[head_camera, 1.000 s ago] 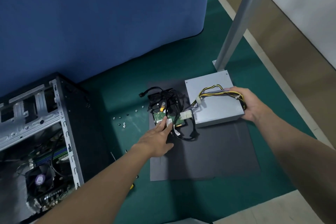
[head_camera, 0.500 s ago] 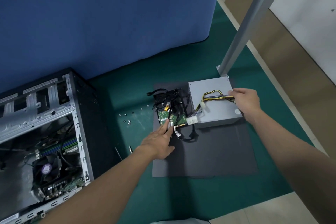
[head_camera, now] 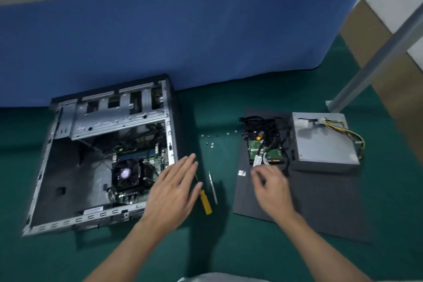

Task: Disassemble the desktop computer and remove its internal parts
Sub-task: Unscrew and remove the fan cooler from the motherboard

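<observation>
A repair workstation in an office-like room. A green-matted desk (head_camera: 229, 247) stands against a blue fabric partition (head_camera: 183, 41). Left of the fingers (head_camera: 187, 162) of the left hand (head_camera: 171, 194) lies an opened black-and-silver metal computer case (head_camera: 109, 119). Just right of them is a yellow-handled screwdriver (head_camera: 206, 204), with small loose silver screws (head_camera: 211, 144) beyond. Under the right hand (head_camera: 272, 188), a dark grey rectangular mat (head_camera: 320, 201) carries a grey metal power-supply box (head_camera: 325, 144).

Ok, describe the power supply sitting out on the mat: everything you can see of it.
The power supply is a plain grey metal box lying flat on the far right corner of the dark grey mat, to the right of the hard drive. Yellow and black wires run from its right edge across the top to a white connector resting on the lid. Neither the left hand nor the right hand touches it.
</observation>
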`<act>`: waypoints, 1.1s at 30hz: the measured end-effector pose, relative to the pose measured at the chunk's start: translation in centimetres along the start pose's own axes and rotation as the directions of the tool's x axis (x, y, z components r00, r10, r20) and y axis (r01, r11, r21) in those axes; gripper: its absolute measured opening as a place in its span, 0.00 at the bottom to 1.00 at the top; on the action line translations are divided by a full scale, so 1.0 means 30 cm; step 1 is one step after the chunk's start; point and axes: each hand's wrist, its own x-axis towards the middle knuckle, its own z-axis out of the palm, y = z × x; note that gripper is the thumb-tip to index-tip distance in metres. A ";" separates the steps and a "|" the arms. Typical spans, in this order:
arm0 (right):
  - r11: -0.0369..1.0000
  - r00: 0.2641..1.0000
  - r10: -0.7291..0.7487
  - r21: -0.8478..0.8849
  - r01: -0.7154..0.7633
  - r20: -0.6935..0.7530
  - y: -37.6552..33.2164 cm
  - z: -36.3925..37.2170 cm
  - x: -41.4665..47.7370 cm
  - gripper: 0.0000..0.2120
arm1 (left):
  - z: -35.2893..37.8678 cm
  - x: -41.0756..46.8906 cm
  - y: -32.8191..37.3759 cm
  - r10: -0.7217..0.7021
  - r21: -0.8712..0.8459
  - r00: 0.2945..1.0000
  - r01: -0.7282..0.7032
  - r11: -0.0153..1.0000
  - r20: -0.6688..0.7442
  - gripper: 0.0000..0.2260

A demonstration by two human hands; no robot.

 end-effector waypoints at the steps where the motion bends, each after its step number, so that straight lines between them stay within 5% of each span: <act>1: 1.000 0.995 -0.005 0.011 0.004 0.100 -0.029 0.051 -0.019 0.04 | -0.010 -0.030 -0.037 -0.058 -0.003 0.998 0.058 0.998 -0.015 0.24; 4: 0.998 0.939 0.029 -0.054 -0.011 0.343 -0.096 0.187 -0.054 0.09 | -0.029 -0.111 -0.150 -0.235 0.034 0.972 0.235 0.971 0.017 0.26; 8: 0.981 0.882 0.099 -0.191 -0.010 0.460 -0.167 0.304 -0.068 0.10 | -0.007 -0.158 -0.242 -0.348 0.090 0.923 0.337 0.937 0.167 0.33; 17: 0.932 0.898 0.240 -0.346 -0.107 0.369 -0.207 0.371 -0.075 0.11 | 0.023 -0.153 -0.264 -0.345 0.056 0.910 0.341 0.938 0.230 0.31; 25: 0.754 0.881 0.188 -0.639 0.154 0.434 -0.222 0.413 -0.114 0.14 | 0.029 -0.153 -0.289 -0.255 -0.056 0.945 0.271 0.961 0.202 0.25; 29: 0.796 0.909 0.306 -0.600 -0.082 0.282 -0.257 0.408 -0.101 0.14 | 0.024 -0.174 -0.320 -0.223 -0.255 0.965 0.252 0.933 0.138 0.27; 33: 0.856 0.870 0.491 -0.209 -0.473 0.041 -0.327 0.325 -0.062 0.14 | 0.007 -0.198 -0.364 -0.185 -0.354 0.971 0.228 0.907 0.152 0.25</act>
